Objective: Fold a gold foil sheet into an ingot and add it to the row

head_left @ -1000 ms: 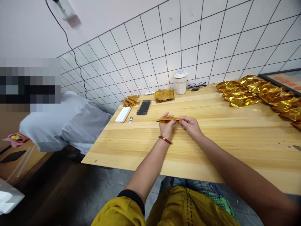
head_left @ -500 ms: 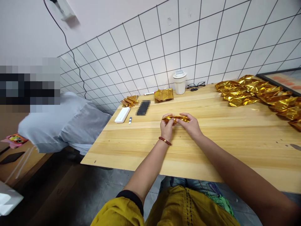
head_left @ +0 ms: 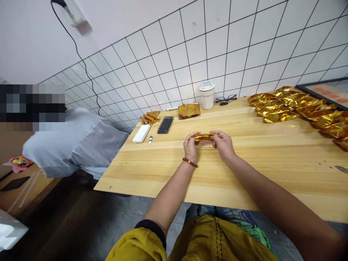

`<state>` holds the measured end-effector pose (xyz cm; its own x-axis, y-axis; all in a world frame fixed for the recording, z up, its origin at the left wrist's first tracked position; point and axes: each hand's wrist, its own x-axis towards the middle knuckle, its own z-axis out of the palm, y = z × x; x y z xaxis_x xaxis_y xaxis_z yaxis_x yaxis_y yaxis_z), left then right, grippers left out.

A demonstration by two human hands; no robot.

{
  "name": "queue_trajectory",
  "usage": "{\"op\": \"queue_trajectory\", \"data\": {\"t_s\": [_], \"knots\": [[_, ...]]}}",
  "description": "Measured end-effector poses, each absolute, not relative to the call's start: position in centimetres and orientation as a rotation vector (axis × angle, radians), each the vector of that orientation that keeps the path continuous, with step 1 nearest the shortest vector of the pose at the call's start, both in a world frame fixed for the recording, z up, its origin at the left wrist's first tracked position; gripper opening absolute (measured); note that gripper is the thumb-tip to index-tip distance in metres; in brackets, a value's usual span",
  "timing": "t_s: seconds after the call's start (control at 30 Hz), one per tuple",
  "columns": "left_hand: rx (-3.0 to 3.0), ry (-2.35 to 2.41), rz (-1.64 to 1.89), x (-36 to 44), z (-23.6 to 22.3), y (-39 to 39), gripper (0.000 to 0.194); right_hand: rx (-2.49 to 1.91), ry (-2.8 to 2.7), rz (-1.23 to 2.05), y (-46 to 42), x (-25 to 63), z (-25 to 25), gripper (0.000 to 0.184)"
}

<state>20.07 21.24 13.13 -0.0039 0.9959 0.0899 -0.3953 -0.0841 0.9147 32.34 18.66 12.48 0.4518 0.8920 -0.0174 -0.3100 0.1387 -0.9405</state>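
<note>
A narrow folded piece of gold foil paper [head_left: 203, 137] is stretched between my two hands, just above the wooden table [head_left: 168, 166]. My left hand [head_left: 191, 145], with a red bead bracelet at the wrist, pinches its left end. The right end sits between the thumb and fingers of my right hand [head_left: 223, 145]. Beyond my hands lies a flat stack of gold foil sheets [head_left: 189, 111]. To the right, several puffed gold foil shapes [head_left: 288, 105] lie in rows.
At the back stand a white lidded cup [head_left: 207, 96] and black glasses [head_left: 227, 99]. Folded gold strips [head_left: 150, 117], a blurred dark flat object [head_left: 165, 125], a white case [head_left: 141, 133] and a small blue-white tube [head_left: 150, 140] lie left. A person in grey [head_left: 73, 141] sits past the table's left edge.
My thumbs have moved from the middle of the gold foil paper out to its ends. The foil now shows as a smoother, straighter strip between my hands.
</note>
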Motion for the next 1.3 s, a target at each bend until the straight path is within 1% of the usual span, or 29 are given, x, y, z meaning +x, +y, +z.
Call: {"op": "queue_trajectory", "data": {"t_s": [0.1, 0.2, 0.33, 0.5, 0.73, 1.1, 1.3], "knots": [[0.965, 0.842, 1.424, 20.0, 13.1, 21.3, 0.025, -1.044, -0.624, 0.974, 18.9, 32.5, 12.4, 0.032], [0.975, 0.862, 1.405, 20.1, 12.9, 21.5, 0.029, -1.005, -0.633, 0.983, 18.9, 32.5, 12.3, 0.040], [0.974, 0.960, 1.375, 20.1, 12.5, 21.8, 0.040, -1.045, -0.791, 0.946, 18.7, 32.2, 12.2, 0.051], [1.004, 0.937, 1.482, 19.8, 12.4, 22.1, 0.050, -1.129, -0.882, 0.851, 18.5, 32.2, 11.8, 0.059], [1.012, 0.966, 1.322, 20.0, 12.7, 21.7, 0.055, -1.186, -0.902, 0.804, 18.7, 32.6, 11.3, 0.056], [1.042, 0.818, 1.313, 19.7, 12.8, 21.3, 0.049, -1.159, -0.870, 0.833, 18.6, 32.7, 11.3, 0.057], [1.010, 0.789, 1.298, 19.8, 13.1, 21.0, 0.057, -1.117, -0.790, 0.870, 18.8, 32.6, 11.7, 0.060]]}}
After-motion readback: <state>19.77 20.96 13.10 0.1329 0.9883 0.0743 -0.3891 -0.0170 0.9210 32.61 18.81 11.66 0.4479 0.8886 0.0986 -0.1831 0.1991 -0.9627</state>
